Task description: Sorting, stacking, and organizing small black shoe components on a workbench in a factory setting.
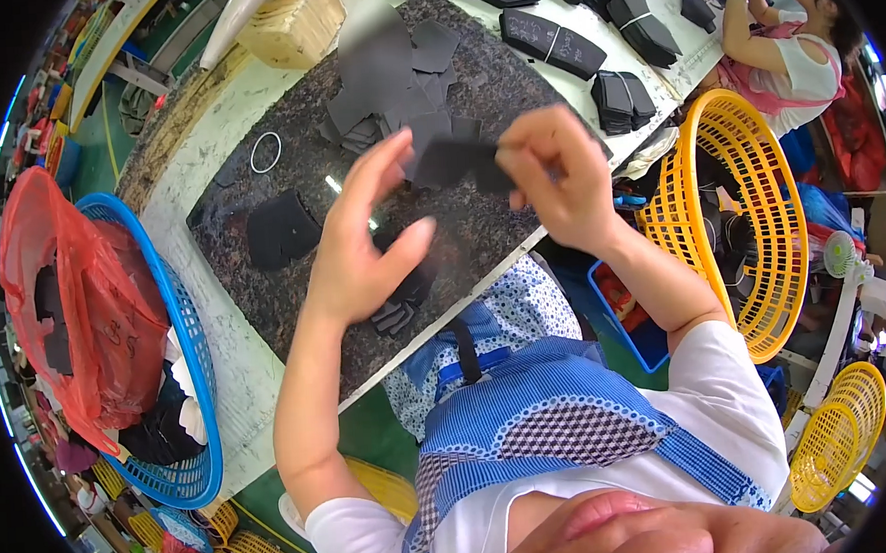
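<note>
My left hand [361, 246] hovers above the dark speckled stone slab [229, 203], thumb and fingers spread apart and holding nothing. To its right, my right hand [566, 175] is curled, its fingertips closed at the edge of a flat black piece [493, 170]; motion blur softens the fingers. Between the hands and beyond them lies a loose heap of thin dark grey pieces [382, 74], some overlapping. A stack of black pieces [283, 230] sits left of my left hand. Narrow black pieces [393, 317] lie near the slab's front edge, partly behind my left wrist.
A white elastic ring [265, 153] lies on the slab. Banded black bundles [554, 43] stand at the back right, near a wooden block [295, 24]. A blue basket [191, 340] with a red bag [115, 324] is left; a yellow basket [796, 228] is right. Another person [787, 58] works at the far right.
</note>
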`<action>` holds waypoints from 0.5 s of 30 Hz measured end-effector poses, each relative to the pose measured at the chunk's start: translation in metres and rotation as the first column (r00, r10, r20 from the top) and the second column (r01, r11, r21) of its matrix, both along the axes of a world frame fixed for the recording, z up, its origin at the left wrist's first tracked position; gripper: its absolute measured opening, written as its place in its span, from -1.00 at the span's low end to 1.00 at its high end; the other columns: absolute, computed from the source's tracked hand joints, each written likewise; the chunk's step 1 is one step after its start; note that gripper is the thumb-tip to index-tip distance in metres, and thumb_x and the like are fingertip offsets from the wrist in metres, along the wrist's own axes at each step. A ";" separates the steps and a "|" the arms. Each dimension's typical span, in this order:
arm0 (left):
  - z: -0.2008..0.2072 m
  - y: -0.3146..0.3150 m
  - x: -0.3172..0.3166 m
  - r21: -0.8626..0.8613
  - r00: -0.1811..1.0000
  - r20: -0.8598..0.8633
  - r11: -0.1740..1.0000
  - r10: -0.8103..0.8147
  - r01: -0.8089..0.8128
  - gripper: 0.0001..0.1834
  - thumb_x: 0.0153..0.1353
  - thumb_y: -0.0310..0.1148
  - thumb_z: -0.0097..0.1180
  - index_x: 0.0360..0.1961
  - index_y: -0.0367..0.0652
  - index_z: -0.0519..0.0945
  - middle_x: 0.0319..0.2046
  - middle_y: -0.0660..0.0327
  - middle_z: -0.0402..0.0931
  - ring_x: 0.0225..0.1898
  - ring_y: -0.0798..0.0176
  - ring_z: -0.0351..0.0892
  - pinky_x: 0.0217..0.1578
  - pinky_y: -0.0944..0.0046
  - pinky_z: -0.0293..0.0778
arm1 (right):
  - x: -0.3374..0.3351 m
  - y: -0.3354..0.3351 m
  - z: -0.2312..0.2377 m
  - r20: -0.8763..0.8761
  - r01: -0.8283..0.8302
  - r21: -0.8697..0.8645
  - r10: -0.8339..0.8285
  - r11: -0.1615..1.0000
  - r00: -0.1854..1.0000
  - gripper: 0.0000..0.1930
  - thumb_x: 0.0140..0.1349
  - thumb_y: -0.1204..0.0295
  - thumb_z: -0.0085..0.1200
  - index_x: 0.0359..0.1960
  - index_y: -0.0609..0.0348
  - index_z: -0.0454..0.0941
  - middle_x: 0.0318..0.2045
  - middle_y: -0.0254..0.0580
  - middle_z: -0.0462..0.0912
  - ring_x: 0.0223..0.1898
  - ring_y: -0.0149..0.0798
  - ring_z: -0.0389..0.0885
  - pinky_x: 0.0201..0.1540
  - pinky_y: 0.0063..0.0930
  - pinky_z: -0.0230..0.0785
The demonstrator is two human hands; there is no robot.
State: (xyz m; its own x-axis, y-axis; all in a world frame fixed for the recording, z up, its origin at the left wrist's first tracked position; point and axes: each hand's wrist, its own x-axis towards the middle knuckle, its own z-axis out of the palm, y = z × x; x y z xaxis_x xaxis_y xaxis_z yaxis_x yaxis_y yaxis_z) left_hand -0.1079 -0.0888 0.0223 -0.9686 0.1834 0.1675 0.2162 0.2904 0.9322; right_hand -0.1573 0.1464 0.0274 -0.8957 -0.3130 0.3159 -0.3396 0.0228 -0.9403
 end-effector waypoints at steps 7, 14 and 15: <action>-0.010 0.008 0.134 0.151 0.808 0.583 0.964 0.090 -0.216 -0.80 0.36 -0.43 0.18 -0.11 -0.37 0.64 -0.41 0.12 0.72 -0.35 0.33 0.76 -0.32 0.37 0.65 | 0.061 -0.008 -0.023 0.749 -0.633 -0.068 0.459 0.771 0.478 -0.88 0.34 0.49 0.19 -0.20 0.28 0.53 -0.56 -0.35 0.57 -0.53 -0.53 0.61 -0.45 -0.62 0.44; -0.008 -0.024 0.129 0.153 0.717 0.636 0.865 0.284 -0.478 -0.69 0.37 -0.25 0.22 -0.35 -0.32 0.56 -0.54 0.14 0.65 -0.50 0.35 0.68 -0.48 0.39 0.59 | 0.038 -0.055 0.000 0.733 -0.666 0.089 0.404 0.741 0.547 -0.74 0.39 0.35 0.17 -0.41 0.24 0.48 -0.58 -0.27 0.65 -0.57 -0.51 0.63 -0.54 -0.65 0.46; -0.007 -0.031 0.117 0.126 0.720 0.634 0.880 0.283 -0.457 -0.67 0.37 -0.22 0.23 -0.37 -0.31 0.54 -0.54 0.13 0.65 -0.52 0.36 0.67 -0.50 0.40 0.57 | 0.033 -0.062 -0.003 0.732 -0.667 0.094 0.402 0.740 0.550 -0.74 0.39 0.35 0.17 -0.41 0.24 0.48 -0.58 -0.27 0.65 -0.57 -0.51 0.63 -0.54 -0.65 0.46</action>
